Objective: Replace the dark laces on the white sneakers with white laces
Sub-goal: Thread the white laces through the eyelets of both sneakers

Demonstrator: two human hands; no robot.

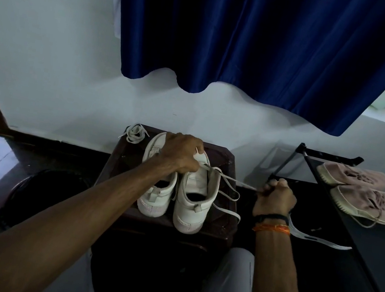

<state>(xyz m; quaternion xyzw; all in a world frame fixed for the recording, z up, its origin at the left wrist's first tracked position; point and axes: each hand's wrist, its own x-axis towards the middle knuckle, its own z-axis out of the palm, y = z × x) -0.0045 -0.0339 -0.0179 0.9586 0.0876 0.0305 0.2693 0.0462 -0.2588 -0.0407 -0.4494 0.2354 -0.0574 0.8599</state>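
Two white sneakers stand side by side, heels toward me, on a dark stool (218, 229). My left hand (181, 154) lies over the front of the right sneaker (193, 204) with its fingers curled on the tongue area. A pale lace (229, 180) runs taut from that shoe to my right hand (275, 198), which grips it in a fist to the right of the stool. More of the lace loops beside the shoe. The left sneaker (152, 195) is partly hidden by my forearm. A bundled pale lace (135, 133) rests on the stool's far left corner.
A black rack (357, 250) on the right carries a pair of pink sneakers (362, 192). A blue curtain (268, 38) hangs over the white wall behind the stool. My knees in light trousers (227, 284) are below the stool. A dark round object (32, 195) sits on the floor at left.
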